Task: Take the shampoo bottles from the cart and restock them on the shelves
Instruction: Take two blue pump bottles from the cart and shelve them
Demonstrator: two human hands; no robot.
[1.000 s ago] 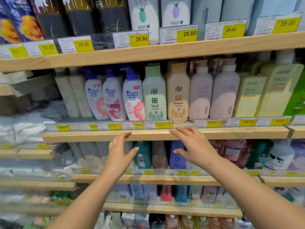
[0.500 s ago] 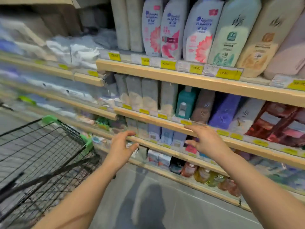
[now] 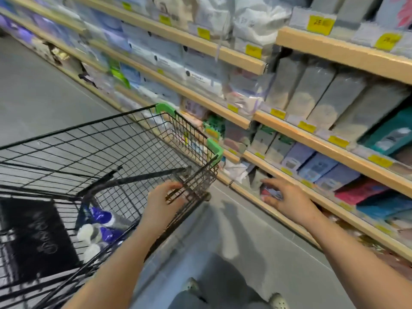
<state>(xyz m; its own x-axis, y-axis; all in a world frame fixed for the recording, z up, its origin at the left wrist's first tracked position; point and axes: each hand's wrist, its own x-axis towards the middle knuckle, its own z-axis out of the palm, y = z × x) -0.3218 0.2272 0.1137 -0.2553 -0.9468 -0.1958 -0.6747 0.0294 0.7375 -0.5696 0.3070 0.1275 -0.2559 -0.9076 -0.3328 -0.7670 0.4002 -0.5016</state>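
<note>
Left hand (image 3: 163, 202) now over cart (image 3: 138, 139), fingers loose.

The floor (image 3: 44, 97) is grey and smooth. Yellow price tags (image 3: 320, 22) sit along the wooden edges. White soft packs (image 3: 256, 16) lie high up, grey boxes (image 3: 316, 97) stand in a row lower, and blue boxes (image 3: 316, 167) lower still. Two light shoes (image 3: 278, 301) show at the bottom edge.

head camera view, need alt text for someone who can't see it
A person's left hand reaches over the rim of a black wire shopping cart holding bottles, while the right hand hangs open beside low store shelves of boxed goods.
</note>
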